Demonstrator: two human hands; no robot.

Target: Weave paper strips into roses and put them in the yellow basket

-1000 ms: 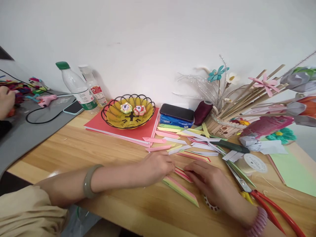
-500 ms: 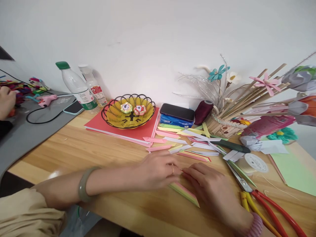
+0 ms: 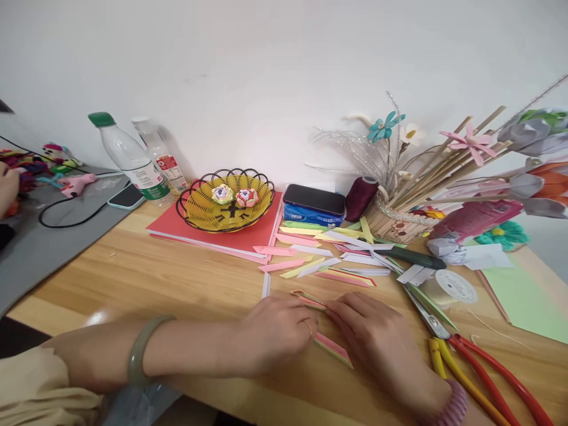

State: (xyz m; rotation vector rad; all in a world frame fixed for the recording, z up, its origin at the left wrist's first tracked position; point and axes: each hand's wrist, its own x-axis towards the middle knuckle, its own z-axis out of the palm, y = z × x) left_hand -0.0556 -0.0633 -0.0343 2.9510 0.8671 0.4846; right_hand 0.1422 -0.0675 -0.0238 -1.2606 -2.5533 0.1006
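Note:
My left hand (image 3: 284, 328), with a ring and a jade-green bangle on the wrist, is closed at a thin bundle of folded paper strips (image 3: 310, 300) near the front middle of the table. From the right, my right hand (image 3: 375, 331) pinches the same bundle at its other end. Pink and green strips (image 3: 335, 348) stick out below, between the two hands. Behind them lie many loose folded strips (image 3: 290, 238) in pink, yellow, white and green.
A yellow basket (image 3: 199, 210) with two paper flowers sits on red paper (image 3: 164, 225). Scissors (image 3: 470, 355), a thread spool (image 3: 452, 288) and a flower arrangement (image 3: 399, 219) stand or lie right. Bottles (image 3: 146, 177) stand left; another person's hand (image 3: 6, 186) is at far left.
My left hand has moved slightly down and left, so the bundle's looped end now shows above it. A white strip now shows behind that hand. The whole view has shifted a little.

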